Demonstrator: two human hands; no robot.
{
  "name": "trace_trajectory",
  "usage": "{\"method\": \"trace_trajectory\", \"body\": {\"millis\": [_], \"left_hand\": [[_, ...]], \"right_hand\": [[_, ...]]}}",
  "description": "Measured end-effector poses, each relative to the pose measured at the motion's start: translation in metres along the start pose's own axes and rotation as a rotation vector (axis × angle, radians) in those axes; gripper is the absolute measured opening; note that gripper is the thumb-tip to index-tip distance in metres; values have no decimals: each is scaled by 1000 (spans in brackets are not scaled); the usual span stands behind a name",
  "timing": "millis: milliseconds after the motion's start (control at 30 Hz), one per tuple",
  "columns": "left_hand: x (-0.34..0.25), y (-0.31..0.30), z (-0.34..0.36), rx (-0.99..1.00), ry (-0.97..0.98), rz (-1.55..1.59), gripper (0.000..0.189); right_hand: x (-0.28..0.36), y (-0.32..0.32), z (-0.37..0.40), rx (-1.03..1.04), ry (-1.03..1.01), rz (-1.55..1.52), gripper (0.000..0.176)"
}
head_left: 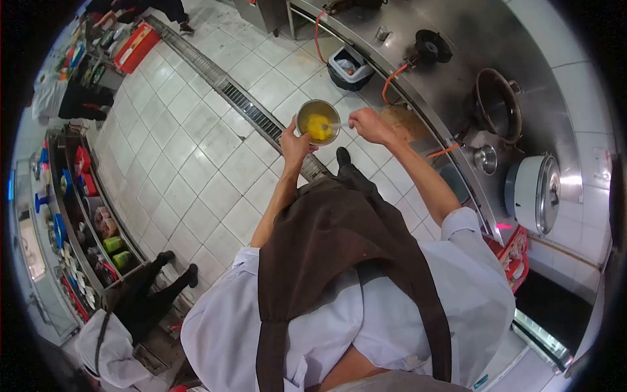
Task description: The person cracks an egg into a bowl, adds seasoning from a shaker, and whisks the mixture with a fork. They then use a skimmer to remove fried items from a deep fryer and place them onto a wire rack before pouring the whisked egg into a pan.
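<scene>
My left hand point(295, 145) holds a round metal bowl point(302, 119) by its left and lower rim, in front of my body above the tiled floor. Yellow liquid that looks like egg point(318, 127) lies in the bowl. In my right hand point(371, 126), to the right of the bowl, is the handle of a thin utensil point(341, 125), its fingers closed round it. The utensil's far end reaches into the yellow contents; its exact shape is too small to tell.
A steel counter point(450, 85) on the right bears a large pan point(499, 106), a small metal bowl point(485, 159) and a lidded white pot point(537, 194). A bin point(349, 68) stands beside it. Shelves point(98, 222) and several people are at the left.
</scene>
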State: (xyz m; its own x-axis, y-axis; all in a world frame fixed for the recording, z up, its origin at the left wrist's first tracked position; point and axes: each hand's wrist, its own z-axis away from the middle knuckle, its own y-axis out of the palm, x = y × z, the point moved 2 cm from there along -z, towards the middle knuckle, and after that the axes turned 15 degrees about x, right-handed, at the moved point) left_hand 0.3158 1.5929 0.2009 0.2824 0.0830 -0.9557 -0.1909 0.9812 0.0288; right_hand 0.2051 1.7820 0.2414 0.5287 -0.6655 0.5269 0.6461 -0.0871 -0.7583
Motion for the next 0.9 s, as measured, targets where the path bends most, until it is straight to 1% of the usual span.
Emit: {"method": "trace_trajectory", "body": {"millis": [33,67,133,167,233,267,300,367,400,467,500,533,567,600,633,700,733,767,800,833,867,900], "left_hand": [[0,0,-2,6,18,7,63],[0,0,-5,18,14,2,63],[1,1,-1,-23,-12,-16,61],[4,0,-4,-2,-13,-25,61],[10,0,-10,-3,3,17,60],[10,3,-7,24,29,28,54],[13,5,-1,64,11,17,54],[9,11,-6,86,-24,67,47],[-5,16,2,64,-13,53,40],[2,14,6,68,-2,6,40],[1,15,-1,58,36,-25,41],[0,19,-1,66,112,80,41],[-2,23,-6,66,129,82,41],[0,24,-5,91,64,72,42],[4,21,3,116,-14,56,43],[6,23,0,129,-24,37,42],[6,24,2,134,-24,13,43],[6,26,2,138,-23,-10,43],[7,28,2,138,-16,-11,42],[7,29,2,154,-17,-20,42],[5,32,-1,145,-17,17,41],[7,34,2,136,-31,55,41]], "right_hand": [[4,-5,2,-104,-38,-68,16],[-2,-2,-1,-109,-29,-75,16],[-17,12,-5,13,-38,-53,16],[-21,14,-3,0,-23,-64,16],[-20,11,3,-72,49,11,16],[-20,14,2,130,89,41,16],[-19,24,5,122,122,13,16],[-22,18,6,-140,-38,-38,18],[-25,14,10,-152,-18,-41,18],[-24,21,13,-28,44,-167,17],[-25,23,15,-43,45,-165,17],[-29,22,19,-68,81,-74,17],[-30,24,23,-83,115,10,16],[-24,24,30,-8,126,-49,15],[-19,27,33,-4,122,-67,15],[-21,22,37,-169,42,-124,16],[-26,24,37,-133,88,-55,17],[-30,26,38,-133,92,-63,17],[-29,32,41,-133,48,-123,17],[-32,33,44,-145,7,-172,18],[-35,33,46,-204,37,-90,20],[-36,32,51,-210,58,-98,20]]}}
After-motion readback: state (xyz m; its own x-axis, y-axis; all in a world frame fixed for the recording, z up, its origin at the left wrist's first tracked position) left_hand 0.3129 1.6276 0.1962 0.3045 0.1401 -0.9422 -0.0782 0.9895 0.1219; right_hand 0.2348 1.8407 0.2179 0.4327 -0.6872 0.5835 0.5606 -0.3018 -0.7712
